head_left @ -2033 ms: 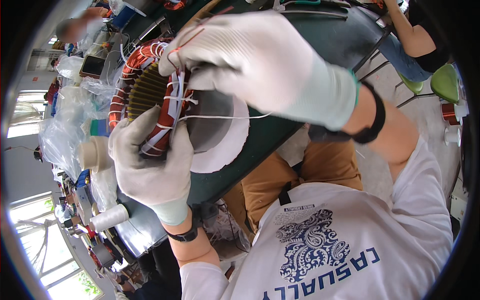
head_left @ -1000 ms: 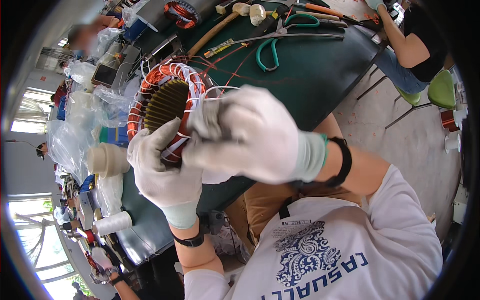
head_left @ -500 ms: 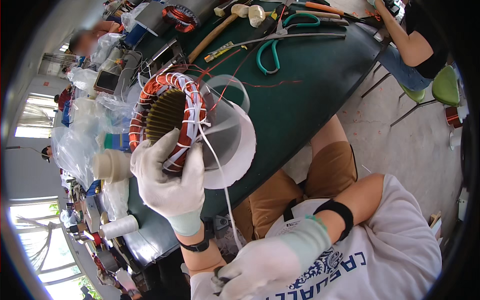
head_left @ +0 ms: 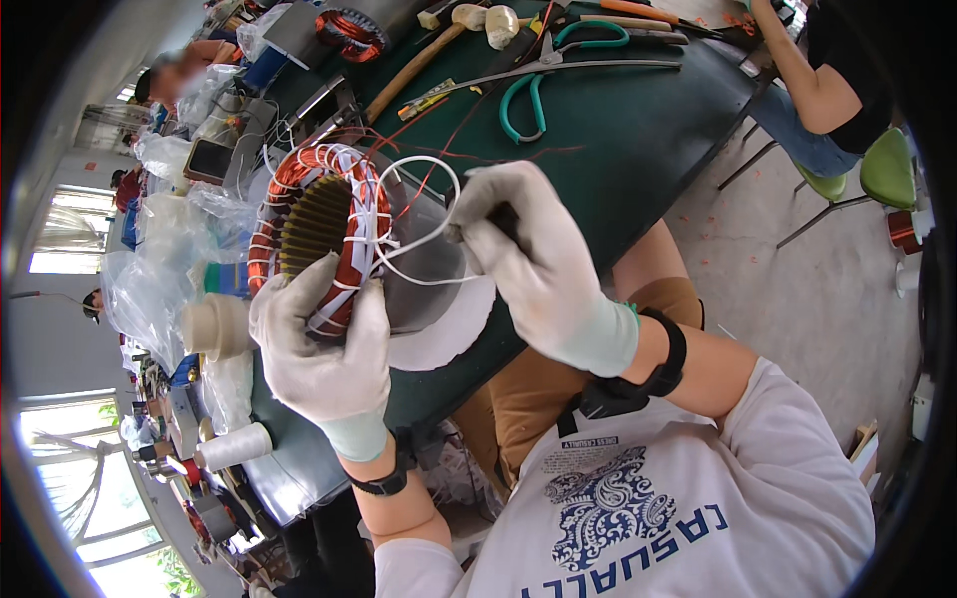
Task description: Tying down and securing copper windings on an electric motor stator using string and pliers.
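A motor stator (head_left: pixel 351 269) with orange-red copper windings, bound round with white lacing cord, stands tilted on the green table. My left hand (head_left: pixel 324 349), in a white glove, grips its near rim, thumb and fingers on either side. My right hand (head_left: pixel 533 254), gloved too, is closed in a pinch to the right of the stator. From its fingers the white lacing cord (head_left: pixel 424 159) loops over to the winding's right side. A second strand runs lower between winding and hand. Thin red lead wires rise from behind the stator.
Scissors with green handles (head_left: pixel 538 100), a wooden-handled mallet (head_left: pixel 429 60) and other hand tools lie at the back. Another wound coil ring (head_left: pixel 354 35) sits far left. Beige plastic cups (head_left: pixel 217 327) and a white thread spool (head_left: pixel 234 447) are at left. A person sits at far right.
My right hand has come up from near my lap to beside the stator, and the cord it pulled straight downward now forms loops. My left hand keeps its grip.
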`<state>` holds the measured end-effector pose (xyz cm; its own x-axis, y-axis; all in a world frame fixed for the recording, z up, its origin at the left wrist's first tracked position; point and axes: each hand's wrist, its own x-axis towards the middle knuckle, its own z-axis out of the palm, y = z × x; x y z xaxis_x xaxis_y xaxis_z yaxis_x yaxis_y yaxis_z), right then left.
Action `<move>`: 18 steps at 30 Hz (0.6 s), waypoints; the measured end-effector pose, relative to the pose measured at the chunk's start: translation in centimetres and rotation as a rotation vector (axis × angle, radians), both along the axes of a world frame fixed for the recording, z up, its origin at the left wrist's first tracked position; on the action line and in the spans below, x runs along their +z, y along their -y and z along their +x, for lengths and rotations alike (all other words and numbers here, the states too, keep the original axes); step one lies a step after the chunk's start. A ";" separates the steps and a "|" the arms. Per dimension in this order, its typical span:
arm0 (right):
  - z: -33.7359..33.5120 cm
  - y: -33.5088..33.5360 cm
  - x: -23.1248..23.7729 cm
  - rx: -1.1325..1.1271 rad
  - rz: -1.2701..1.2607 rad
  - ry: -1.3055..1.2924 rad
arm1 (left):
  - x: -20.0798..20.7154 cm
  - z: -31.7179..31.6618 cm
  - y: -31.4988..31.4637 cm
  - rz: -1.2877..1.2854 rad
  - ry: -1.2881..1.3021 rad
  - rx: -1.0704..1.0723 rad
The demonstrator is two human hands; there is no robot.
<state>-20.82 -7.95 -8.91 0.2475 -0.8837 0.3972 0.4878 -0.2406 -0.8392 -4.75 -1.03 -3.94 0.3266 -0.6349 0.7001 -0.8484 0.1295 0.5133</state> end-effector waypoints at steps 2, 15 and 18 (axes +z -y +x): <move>-0.3 -1.1 1.9 0.018 -0.106 0.085 | 0.1 -0.2 0.1 -0.002 0.003 0.005; -18.5 3.1 4.3 -0.782 0.313 0.352 | 0.3 -0.8 0.8 0.001 -0.020 0.057; -26.9 5.6 -0.5 -0.534 -0.021 0.168 | 0.9 -0.6 0.1 -0.001 0.173 0.104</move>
<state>-47.76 -13.52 -9.41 -0.3010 -0.8603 0.4114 0.4204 -0.5069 -0.7525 -5.38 -1.17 -3.03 0.2654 -0.6036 0.7518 -0.9327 0.0366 0.3587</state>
